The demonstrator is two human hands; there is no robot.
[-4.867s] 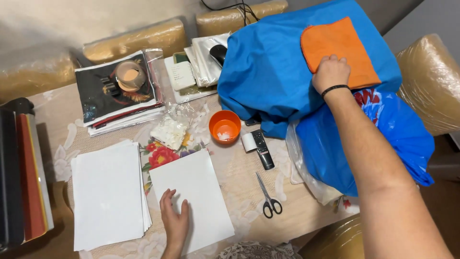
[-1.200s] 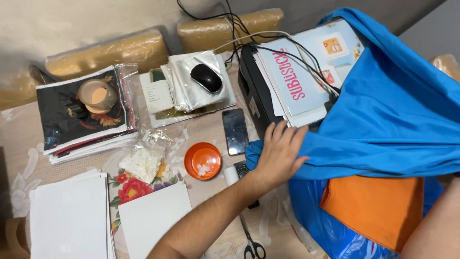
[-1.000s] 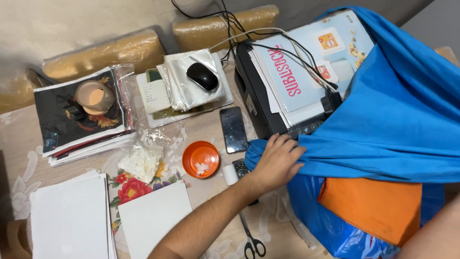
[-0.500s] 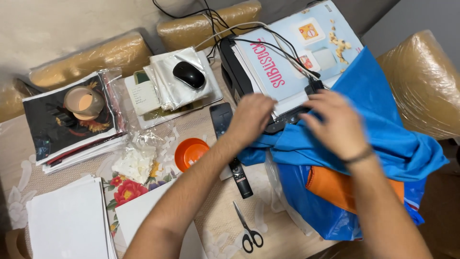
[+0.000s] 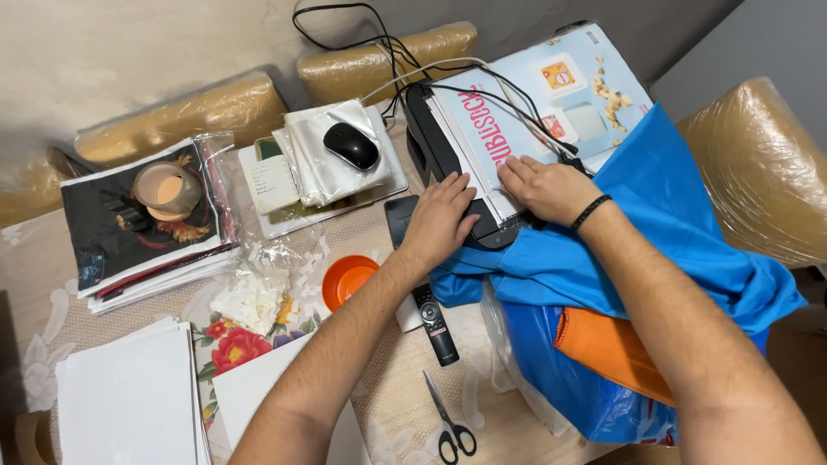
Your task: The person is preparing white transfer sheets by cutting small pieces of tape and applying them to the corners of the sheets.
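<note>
Your left hand (image 5: 441, 220) and right hand (image 5: 544, 188) lie flat, grip holding nothing, pressing the black printer (image 5: 448, 155) at 12 o'clock on the worktop (image 5: 405, 405), blue cloth (image 5: 637, 250) pulled aside.

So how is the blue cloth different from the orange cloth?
The blue cloth is big and spread over the table edge; the orange cloth shows only a small folded bit. The blue cloth lies on top, and the orange cloth peeks out beneath it. Both are plain-coloured fabric.

light: warm indoor, even | shadows: soft, under forearms | focus: sharp, no blur | glare: slight on plastic wrap
</note>
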